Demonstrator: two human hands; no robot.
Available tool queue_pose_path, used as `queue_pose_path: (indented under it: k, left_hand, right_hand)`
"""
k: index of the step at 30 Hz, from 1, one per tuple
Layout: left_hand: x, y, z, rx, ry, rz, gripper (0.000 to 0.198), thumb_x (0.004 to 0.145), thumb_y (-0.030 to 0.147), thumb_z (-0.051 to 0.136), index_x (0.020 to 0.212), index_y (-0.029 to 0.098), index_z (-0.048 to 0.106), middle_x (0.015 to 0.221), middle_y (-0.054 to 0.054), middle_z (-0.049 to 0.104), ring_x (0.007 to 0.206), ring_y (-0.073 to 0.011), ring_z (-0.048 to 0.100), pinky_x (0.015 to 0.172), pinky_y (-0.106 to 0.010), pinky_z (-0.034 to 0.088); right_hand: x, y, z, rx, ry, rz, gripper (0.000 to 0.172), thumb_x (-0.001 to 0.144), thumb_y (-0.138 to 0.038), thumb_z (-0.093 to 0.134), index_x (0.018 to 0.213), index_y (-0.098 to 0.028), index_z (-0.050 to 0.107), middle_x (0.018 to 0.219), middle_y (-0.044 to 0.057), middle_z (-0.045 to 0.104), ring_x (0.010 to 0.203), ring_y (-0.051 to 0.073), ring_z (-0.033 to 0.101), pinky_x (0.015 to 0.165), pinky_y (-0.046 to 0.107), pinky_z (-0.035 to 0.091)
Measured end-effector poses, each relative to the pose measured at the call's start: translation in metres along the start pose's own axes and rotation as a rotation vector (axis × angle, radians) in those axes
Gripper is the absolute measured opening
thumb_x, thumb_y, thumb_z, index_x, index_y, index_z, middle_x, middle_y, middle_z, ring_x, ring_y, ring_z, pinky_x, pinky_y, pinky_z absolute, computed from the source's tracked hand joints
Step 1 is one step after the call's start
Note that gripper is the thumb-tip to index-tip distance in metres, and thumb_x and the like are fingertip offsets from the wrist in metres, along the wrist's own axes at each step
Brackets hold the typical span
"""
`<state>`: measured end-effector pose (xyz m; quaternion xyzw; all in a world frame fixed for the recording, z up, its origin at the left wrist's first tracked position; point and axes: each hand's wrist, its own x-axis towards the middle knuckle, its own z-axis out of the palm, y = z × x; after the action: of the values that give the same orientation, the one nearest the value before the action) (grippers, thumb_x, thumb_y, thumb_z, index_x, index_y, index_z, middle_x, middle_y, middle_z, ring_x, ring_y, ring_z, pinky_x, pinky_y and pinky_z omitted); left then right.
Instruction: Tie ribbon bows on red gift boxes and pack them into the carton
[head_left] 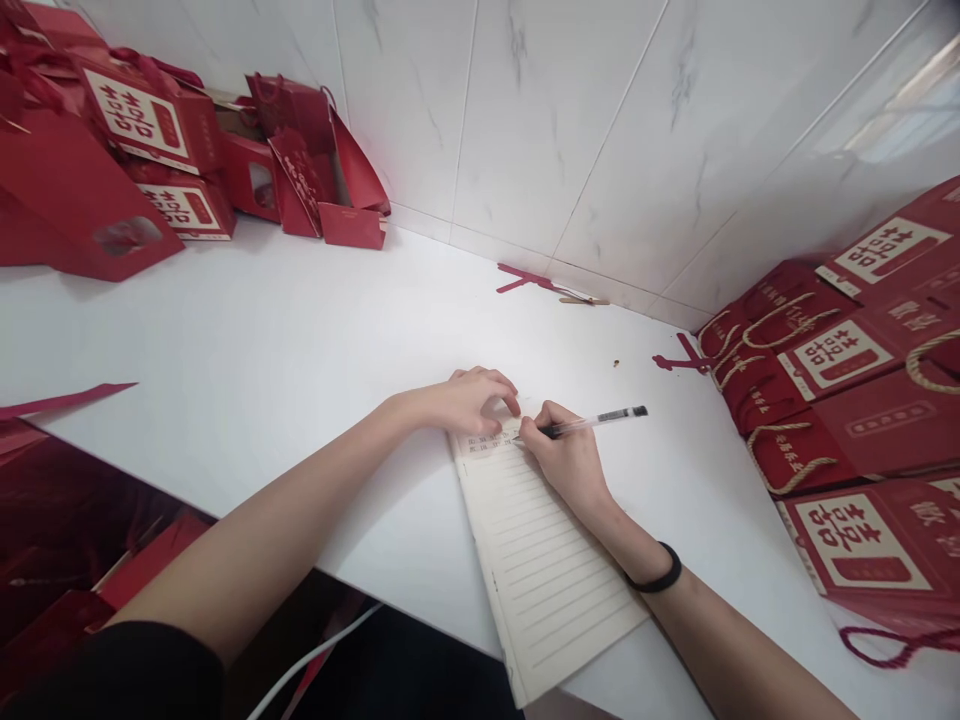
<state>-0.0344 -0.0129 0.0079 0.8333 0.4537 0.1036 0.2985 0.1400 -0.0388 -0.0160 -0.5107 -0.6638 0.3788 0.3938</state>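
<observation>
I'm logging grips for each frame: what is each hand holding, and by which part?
The right hand holds a pen near its writing tip. The left hand grips nothing; its fingers press the top of the lined notepad.

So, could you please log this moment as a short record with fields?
left hand: left hand presses the top of the lined notepad, fingers bent
right hand: right hand grips a pen, tip on the top lines
wrist: black band
surface: white table
surroundings: red gift bags at right and far left
</observation>
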Motion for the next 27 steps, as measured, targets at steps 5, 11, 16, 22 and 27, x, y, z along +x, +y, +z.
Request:
queue_pose_path:
  k: [5, 11, 16, 22, 27]
  left_hand:
    - [0.001, -0.009, 0.003, -0.090, 0.061, 0.053, 0.033, 0.067, 0.019, 0.061, 0.100, 0.021, 0.063, 0.121, -0.007, 0.056, 0.116, -0.0246, 0.047, 0.102, -0.041, 0.029]
    - [0.003, -0.032, 0.007, -0.722, 0.301, -0.112, 0.024, 0.068, 0.020, 0.059, 0.091, 0.018, 0.064, 0.100, -0.006, 0.065, 0.093, -0.0199, 0.060, 0.083, -0.031, 0.045]
    - [0.004, -0.043, 0.010, -0.782, 0.654, -0.238, 0.014, 0.074, 0.015, 0.047, 0.085, 0.016, 0.057, 0.098, -0.007, 0.062, 0.094, -0.0170, 0.059, 0.082, -0.028, 0.047]
    - [-0.031, -0.087, -0.027, -0.471, 0.876, -0.454, 0.028, 0.065, 0.002, 0.051, 0.087, 0.020, 0.053, 0.102, -0.005, 0.057, 0.104, -0.0177, 0.056, 0.093, -0.030, 0.043]
    - [-0.120, -0.138, -0.087, -0.121, 1.246, -0.767, 0.037, 0.072, 0.007, 0.050, 0.106, 0.020, 0.048, 0.117, -0.011, 0.046, 0.123, -0.0245, 0.039, 0.106, -0.042, 0.029]
  right_hand:
    - [0.006, 0.009, -0.008, 0.360, 0.095, 0.202, 0.036, 0.072, -0.036, 0.059, 0.057, -0.021, 0.030, 0.045, -0.007, 0.035, 0.040, 0.007, 0.026, 0.037, 0.018, 0.018]
    - [0.028, 0.029, -0.030, 0.290, 0.263, 0.168, 0.040, 0.076, -0.060, 0.053, 0.079, -0.020, 0.052, 0.048, -0.005, 0.047, 0.034, 0.007, 0.028, 0.032, 0.017, 0.018]
    - [0.027, 0.033, -0.028, 0.274, 0.124, 0.161, 0.049, 0.068, -0.066, 0.055, 0.084, -0.019, 0.055, 0.052, 0.000, 0.055, 0.035, 0.011, 0.037, 0.033, 0.021, 0.023]
    - [0.012, 0.034, -0.013, -0.050, -0.014, -0.045, 0.042, 0.073, -0.059, 0.046, 0.055, -0.022, 0.047, 0.048, -0.001, 0.052, 0.044, 0.015, 0.046, 0.049, 0.027, 0.038]
    - [0.019, 0.047, -0.016, -0.185, -0.091, -0.025, 0.041, 0.068, -0.063, 0.044, 0.055, -0.024, 0.050, 0.050, 0.001, 0.054, 0.046, 0.019, 0.049, 0.049, 0.029, 0.039]
